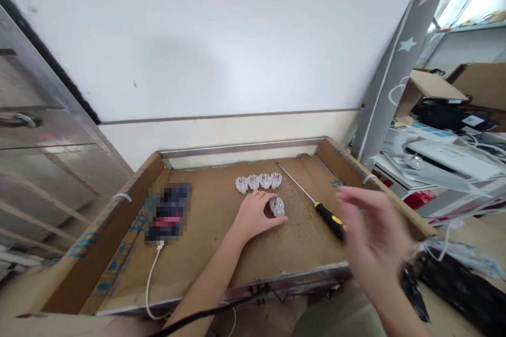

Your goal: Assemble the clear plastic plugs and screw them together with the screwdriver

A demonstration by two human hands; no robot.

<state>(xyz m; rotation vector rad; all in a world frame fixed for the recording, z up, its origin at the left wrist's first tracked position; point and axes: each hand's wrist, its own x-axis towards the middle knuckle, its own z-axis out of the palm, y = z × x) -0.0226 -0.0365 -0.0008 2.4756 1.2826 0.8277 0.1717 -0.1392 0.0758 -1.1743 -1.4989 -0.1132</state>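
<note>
My left hand [256, 216] is closed around a clear plastic power plug [277, 206], thumb on its near side and fingers on its far side, down at the cardboard surface. Just beyond it, several similar clear plugs [259, 181] stand in a row with metal pins pointing up. A screwdriver [329, 220] with a black and yellow handle lies at a slant to the right, its tip pointing away. Beside the handle's near end hangs my right hand [373, 237], smeared by motion; whether its fingers hold anything cannot be made out.
The cardboard-lined tray [209, 237] has raised cardboard sides. A pixelated dark phone-like object [168, 213] lies at its left with a white cable [150, 279] plugged in. Boxes and papers crowd a shelf [443, 152] at the right. A black bag [462, 289] lies below.
</note>
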